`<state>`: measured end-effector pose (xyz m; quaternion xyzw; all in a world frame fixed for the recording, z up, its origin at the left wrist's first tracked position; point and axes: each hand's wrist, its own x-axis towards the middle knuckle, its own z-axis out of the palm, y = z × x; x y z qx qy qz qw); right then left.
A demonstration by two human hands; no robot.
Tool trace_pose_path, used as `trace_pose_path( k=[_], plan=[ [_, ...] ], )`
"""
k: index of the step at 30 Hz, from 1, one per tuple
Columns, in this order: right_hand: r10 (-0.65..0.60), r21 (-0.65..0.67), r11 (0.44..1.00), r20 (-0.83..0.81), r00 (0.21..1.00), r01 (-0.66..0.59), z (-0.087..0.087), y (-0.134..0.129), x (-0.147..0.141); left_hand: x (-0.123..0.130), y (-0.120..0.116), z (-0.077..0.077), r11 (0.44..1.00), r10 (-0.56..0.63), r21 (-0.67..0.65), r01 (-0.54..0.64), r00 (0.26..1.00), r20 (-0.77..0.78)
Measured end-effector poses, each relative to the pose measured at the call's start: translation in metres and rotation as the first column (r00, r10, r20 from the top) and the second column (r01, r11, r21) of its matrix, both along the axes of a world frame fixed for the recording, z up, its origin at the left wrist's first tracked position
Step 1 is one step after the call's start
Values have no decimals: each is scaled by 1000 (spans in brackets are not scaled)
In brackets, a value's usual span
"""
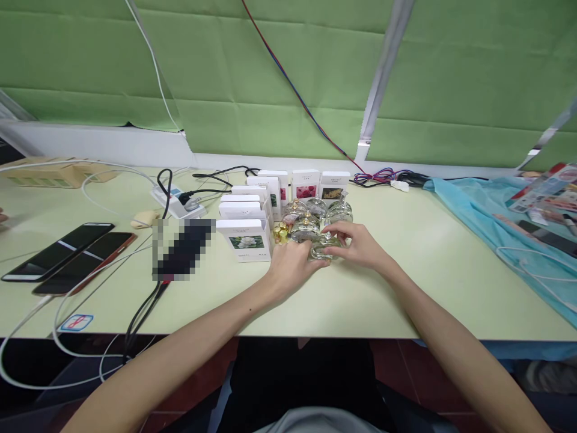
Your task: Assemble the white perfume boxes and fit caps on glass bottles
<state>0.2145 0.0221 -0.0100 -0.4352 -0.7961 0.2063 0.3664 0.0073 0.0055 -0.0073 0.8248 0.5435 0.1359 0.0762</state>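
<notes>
I observe: right hand [360, 243] fingers gripping front bottle [323, 248] at 3 o'clock; left hand [289, 264] at 8 o'clock, finger closure indeterminate.

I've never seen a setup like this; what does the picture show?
There is no machine here: a person works with bare hands, seen from a camera worn on the head, looking forward and down at a pale table. The left hand and right hand hold the nearest glass bottle between their fingers. More glass bottles stand behind it, with small gold pieces alongside and upright white boxes left and behind. Farther left lie two phones; far right, a blue cloth covers part of the table.
</notes>
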Motion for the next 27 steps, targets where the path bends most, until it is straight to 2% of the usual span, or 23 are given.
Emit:
trace_pose_path(
  k=[6, 9, 11, 13, 16, 19, 22, 24, 27],
  plan=[
    [0, 8, 1000, 25, 1000, 0, 0, 0, 0, -1, -1, -2, 997, -34, 67, 31, 998, 46],
    [7, 11, 1000, 32, 999, -7, 0, 1, 1, -2, -1, -8, 978, -143, 168, 123, 983, 113],
    [14, 15, 1000, 25, 1000, -14, 1, 0, 1, -2, -1, -12, 938, -290, 247, 244, 942, 171],
    [24, 20, 1000, 4, 1000, -24, 3, 0, 1, -2, -2, -16, 873, -444, 313, 375, 876, 188],
    [22, 38, 999, -45, 999, -20, 8, -2, 4, -3, -4, -19, 788, -576, 350, 506, 807, 131],
    [-78, 79, 993, -95, 992, 86, 13, -1, 10, -3, -5, -21, 755, -623, 325, 569, 778, 86],
    [-243, 161, 952, -126, 962, 261, 15, 3, 22, -4, -5, -21, 753, -634, 293, 589, 769, 85],
    [-339, 193, 915, -107, 935, 354, 13, 7, 31, -3, -4, -21, 752, -640, 277, 598, 763, 88],
    [-407, 184, 899, 11, 913, 398, 8, 14, 43, -3, -4, -21, 747, -650, 252, 615, 756, 84]
  ],
)
